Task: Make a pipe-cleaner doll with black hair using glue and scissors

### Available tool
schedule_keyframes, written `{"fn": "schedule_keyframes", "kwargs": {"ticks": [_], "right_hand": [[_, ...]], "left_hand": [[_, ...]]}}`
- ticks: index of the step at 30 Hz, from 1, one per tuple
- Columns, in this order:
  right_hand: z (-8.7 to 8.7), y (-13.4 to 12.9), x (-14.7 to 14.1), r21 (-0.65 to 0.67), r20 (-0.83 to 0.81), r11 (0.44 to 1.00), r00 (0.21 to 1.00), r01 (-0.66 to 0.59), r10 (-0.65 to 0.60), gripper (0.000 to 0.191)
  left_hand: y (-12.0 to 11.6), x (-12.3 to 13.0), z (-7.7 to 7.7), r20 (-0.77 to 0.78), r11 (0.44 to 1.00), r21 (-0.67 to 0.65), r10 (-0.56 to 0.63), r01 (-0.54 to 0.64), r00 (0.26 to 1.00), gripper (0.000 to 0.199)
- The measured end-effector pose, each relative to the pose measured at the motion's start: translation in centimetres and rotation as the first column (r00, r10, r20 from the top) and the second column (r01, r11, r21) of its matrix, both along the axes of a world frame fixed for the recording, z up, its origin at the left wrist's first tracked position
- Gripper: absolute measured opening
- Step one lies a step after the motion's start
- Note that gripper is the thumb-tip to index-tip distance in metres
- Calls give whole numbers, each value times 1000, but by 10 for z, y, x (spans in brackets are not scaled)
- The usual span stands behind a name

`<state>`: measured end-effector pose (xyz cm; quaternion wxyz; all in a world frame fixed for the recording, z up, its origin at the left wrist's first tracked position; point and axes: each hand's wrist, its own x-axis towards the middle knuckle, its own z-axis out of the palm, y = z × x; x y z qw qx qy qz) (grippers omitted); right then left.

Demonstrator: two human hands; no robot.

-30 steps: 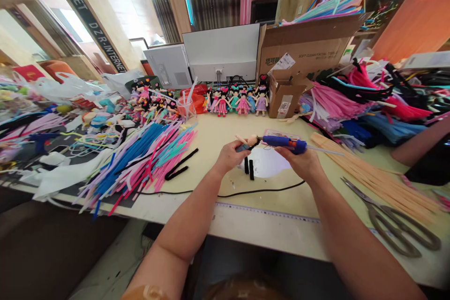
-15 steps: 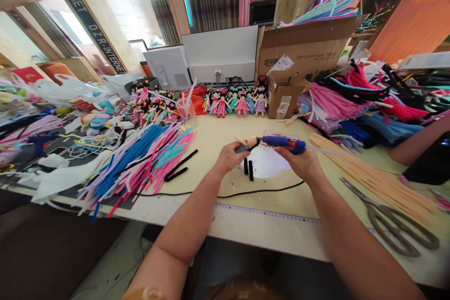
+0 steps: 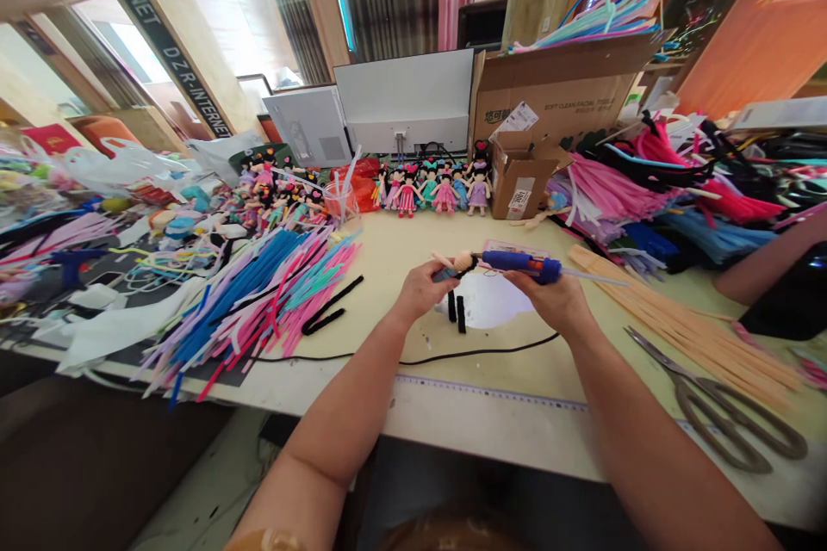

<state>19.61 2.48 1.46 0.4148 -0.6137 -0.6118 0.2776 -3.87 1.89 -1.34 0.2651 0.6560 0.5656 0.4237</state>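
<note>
My left hand (image 3: pixel 419 286) is closed around a small doll (image 3: pixel 463 262) with a beige head and some black on it; most of its body is hidden by my fingers. In my right hand (image 3: pixel 549 297) is a blue glue gun (image 3: pixel 517 262), its nozzle pointing left and meeting the doll's head. A translucent glue stick (image 3: pixel 598 278) sticks out of the gun's rear. Below the hands, short black pipe cleaners (image 3: pixel 461 313) lie beside a whitish, shiny sheet (image 3: pixel 494 301). To the left rests a bent black pipe cleaner (image 3: pixel 326 318).
Scissors (image 3: pixel 717 405) and beige pipe cleaners (image 3: pixel 685 323) lie on the right. Coloured pipe cleaners (image 3: pixel 258 293) spread over the left. Finished dolls (image 3: pixel 444 192) stand at the back by a small carton (image 3: pixel 525 181). A black cord (image 3: pixel 478 352) and a ruler (image 3: pixel 491 393) run along the front.
Almost nothing differs. Both hands keep the doll and the glue gun in the same place, nozzle at the head.
</note>
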Motion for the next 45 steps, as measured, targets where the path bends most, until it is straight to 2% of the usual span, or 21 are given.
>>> {"fn": "schedule_keyframes", "kwargs": {"ticks": [9,16,27,38,45], "right_hand": [[4,-3,0,20,37,999,998,-47,47,41],[-1,-1,2,80,27,992,996,-92,90,37],[5,-5,-1,55,44,995,996,-79,76,39],[-4,-1,0,30,72,999,997,-41,38,36],[-4,-1,0,19,87,999,996,-36,35,43]], "left_hand": [[0,0,-1,-23,999,-10,34,-34,999,40],[1,-1,-1,-39,999,0,45,-45,998,40],[-2,1,6,-24,998,-8,64,-65,998,39],[-3,1,8,-11,998,-18,62,-63,998,39],[-4,2,8,1,998,-27,55,-55,999,39]]}}
